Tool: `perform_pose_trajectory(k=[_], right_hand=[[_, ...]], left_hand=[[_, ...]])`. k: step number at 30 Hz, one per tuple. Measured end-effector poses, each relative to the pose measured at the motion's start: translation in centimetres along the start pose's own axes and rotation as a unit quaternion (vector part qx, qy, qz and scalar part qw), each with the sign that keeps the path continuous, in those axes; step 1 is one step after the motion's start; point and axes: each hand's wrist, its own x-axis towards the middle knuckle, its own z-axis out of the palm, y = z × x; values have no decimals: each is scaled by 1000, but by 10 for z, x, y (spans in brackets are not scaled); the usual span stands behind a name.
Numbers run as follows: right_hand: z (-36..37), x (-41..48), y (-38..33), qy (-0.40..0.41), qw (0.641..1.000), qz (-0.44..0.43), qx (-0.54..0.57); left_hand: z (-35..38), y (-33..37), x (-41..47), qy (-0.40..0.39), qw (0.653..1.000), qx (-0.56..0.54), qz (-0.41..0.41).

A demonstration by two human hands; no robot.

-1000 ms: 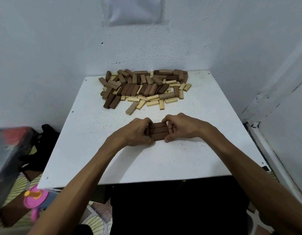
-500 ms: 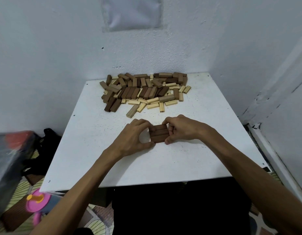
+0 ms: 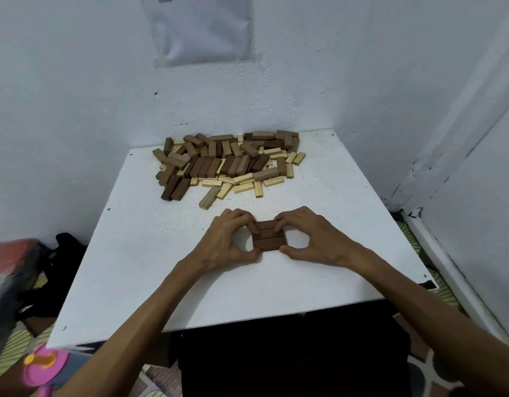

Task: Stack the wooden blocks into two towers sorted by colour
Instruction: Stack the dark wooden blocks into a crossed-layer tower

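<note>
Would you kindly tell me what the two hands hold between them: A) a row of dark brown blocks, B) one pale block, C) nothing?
A: the left hand and right hand pinch a row of dark brown blocks lying flat on the white table.

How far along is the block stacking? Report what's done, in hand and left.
Done: three dark brown wooden blocks lie side by side on the white table, a first layer. In hand: the left hand and right hand pinch that layer at its ends. Left: the mixed pile of dark and pale wooden blocks at the far edge; no pale tower yet.
</note>
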Motion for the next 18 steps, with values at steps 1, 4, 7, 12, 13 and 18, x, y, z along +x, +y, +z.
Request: perform_pose_trajectory(k=[1, 4, 7, 12, 13, 18], right_hand=[[-3, -6, 5, 14, 1000, 9, -2], [-13, -27, 21, 61, 997, 39, -6], [-25, -50, 37, 107, 992, 70, -17], [-47, -82, 59, 173, 976, 131, -35], [-49, -86, 62, 188, 972, 137, -37], [-56, -98, 76, 245, 954, 168, -38]], left_hand=[[5, 3, 6, -6, 1000, 0, 8], [23, 15, 27, -23, 999, -6, 33], [45, 30, 53, -39, 997, -15, 61], [77, 57, 100, -72, 993, -28, 90], [82, 62, 108, -78, 992, -33, 90], [98, 72, 144, -104, 987, -44, 112]])
